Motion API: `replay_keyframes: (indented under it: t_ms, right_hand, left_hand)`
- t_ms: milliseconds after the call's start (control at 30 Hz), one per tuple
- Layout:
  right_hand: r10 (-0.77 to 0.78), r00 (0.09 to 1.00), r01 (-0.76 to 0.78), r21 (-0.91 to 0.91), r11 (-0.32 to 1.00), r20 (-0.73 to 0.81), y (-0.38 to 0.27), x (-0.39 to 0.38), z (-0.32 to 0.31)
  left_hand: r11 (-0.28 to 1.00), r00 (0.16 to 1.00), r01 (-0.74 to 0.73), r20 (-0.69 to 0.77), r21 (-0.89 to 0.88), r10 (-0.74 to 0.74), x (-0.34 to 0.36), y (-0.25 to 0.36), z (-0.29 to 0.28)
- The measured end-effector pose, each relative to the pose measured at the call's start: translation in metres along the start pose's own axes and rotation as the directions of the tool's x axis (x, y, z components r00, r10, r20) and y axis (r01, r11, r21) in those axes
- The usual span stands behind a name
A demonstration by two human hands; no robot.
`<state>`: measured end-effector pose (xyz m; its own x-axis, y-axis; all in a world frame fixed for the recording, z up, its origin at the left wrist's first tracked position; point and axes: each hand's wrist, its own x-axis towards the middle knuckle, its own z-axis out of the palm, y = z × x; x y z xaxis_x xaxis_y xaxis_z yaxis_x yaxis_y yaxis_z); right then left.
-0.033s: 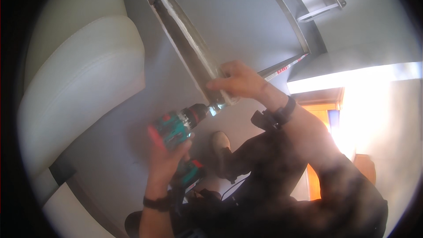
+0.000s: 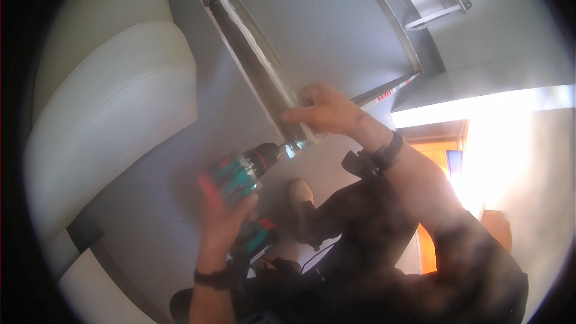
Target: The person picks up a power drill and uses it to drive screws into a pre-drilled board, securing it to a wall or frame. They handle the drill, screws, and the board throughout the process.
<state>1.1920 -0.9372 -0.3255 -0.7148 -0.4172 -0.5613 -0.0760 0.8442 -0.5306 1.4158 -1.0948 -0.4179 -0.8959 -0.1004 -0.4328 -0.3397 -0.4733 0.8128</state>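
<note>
A green, black and red cordless drill [image 2: 234, 174] is gripped in my left hand [image 2: 225, 216], whose fingers wrap round its handle. Its chuck points up and right at the near end of a long metal frame bar [image 2: 255, 75], where a small patch is brightly lit. Whether the bit touches the metal I cannot tell. My right hand [image 2: 327, 110] is closed over that same end, thumb on the bar's upper face and fingers curled over its far side. A rough white strip runs along the bar.
A pale padded seat [image 2: 114, 108] rises on the left. My shoe [image 2: 299, 193] is on the grey floor below the bar. At the upper right stands a white rack [image 2: 435, 15]. Orange wooden furniture [image 2: 438, 135] is beside a glaring bright patch at right.
The drill and my left hand have shifted very slightly left, away from the bar's end. My right hand and the bar stay in place.
</note>
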Motion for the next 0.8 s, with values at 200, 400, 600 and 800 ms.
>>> replay_keyframes:
  t_ms: [200, 400, 600, 800]
  right_hand:
    - [0.010, 0.999, -0.014, 0.068, 0.998, 0.050, 0.001, -0.001, -0.003]
    - [-0.018, 0.998, 0.015, 0.048, 0.999, 0.060, 0.014, 0.015, 0.008]
    - [-0.039, 0.998, 0.043, 0.090, 0.995, -0.045, 0.010, 0.003, -0.020]
    - [-0.069, 0.996, 0.063, 0.121, 0.991, 0.047, 0.011, 0.043, -0.019]
  left_hand:
    - [0.982, 0.983, -0.041, -0.166, 0.183, 0.072, -0.008, -0.028, -0.045]
    - [0.278, 0.901, -0.146, 0.011, 0.949, 0.434, 0.004, -0.128, -0.056]
    - [0.187, 0.953, -0.090, 0.030, 0.978, 0.302, 0.053, -0.225, -0.022]
    - [0.090, 0.978, 0.014, -0.032, 0.996, 0.208, 0.056, -0.266, -0.044]
